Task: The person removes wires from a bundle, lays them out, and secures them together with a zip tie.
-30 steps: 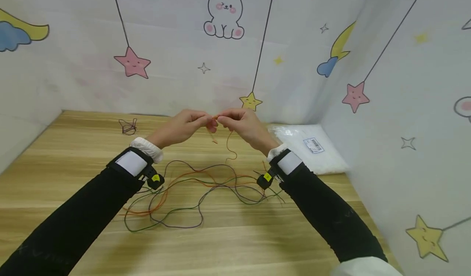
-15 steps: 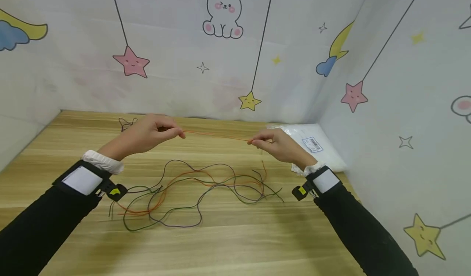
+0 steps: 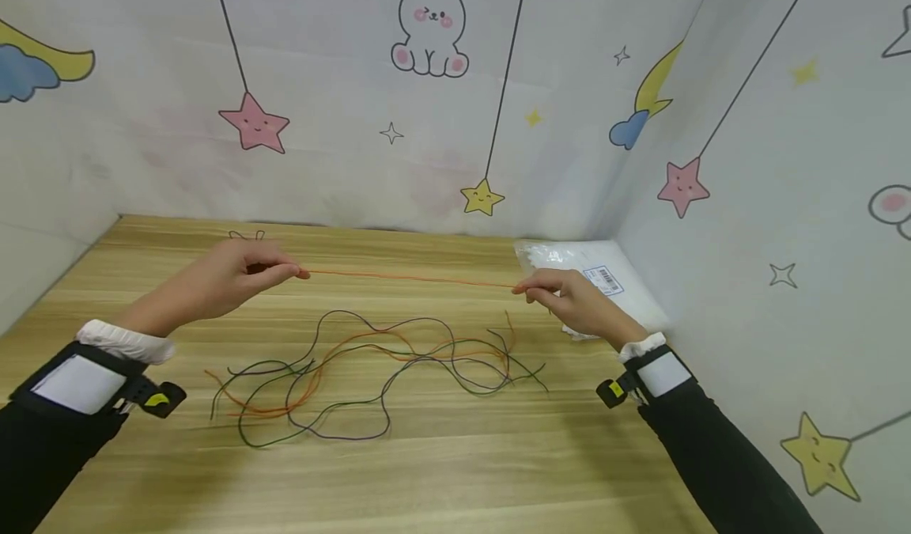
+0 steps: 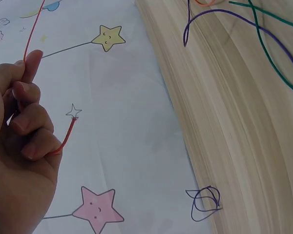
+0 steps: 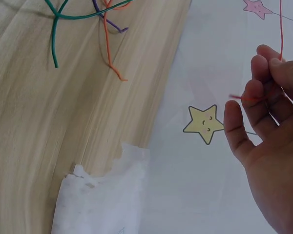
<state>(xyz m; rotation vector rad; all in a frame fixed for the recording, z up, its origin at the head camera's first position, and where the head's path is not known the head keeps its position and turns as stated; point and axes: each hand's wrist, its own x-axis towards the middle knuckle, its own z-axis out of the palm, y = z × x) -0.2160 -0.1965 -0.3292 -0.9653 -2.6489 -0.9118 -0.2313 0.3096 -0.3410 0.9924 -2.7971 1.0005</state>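
An orange cord [image 3: 406, 278] runs taut and nearly level between the two hands, above the table. My left hand [image 3: 228, 281] pinches one end between thumb and forefinger. In the left wrist view, a tail of the cord [image 4: 68, 136] sticks out past the curled lower fingers. The other end is pinched by my right hand [image 3: 572, 303], and a short loose tail [image 5: 244, 98] shows by its fingers in the right wrist view. Below lie loose orange [image 3: 309, 391], green [image 3: 274, 444] and purple [image 3: 342, 438] cords, crossing one another in long curves.
A white plastic package [image 3: 636, 301] with a barcode label lies at the table's back right, behind the right hand. Past the left hand, a small tangle of dark purple cord [image 4: 205, 202] sits near the back edge. A patterned cloth wall [image 3: 342, 170] borders the table.
The hands were together at the back centre. They have drawn apart, left hand leftward and right hand rightward, and lowered somewhat, stretching the orange cord straight. The cords on the table look mostly unmoved.
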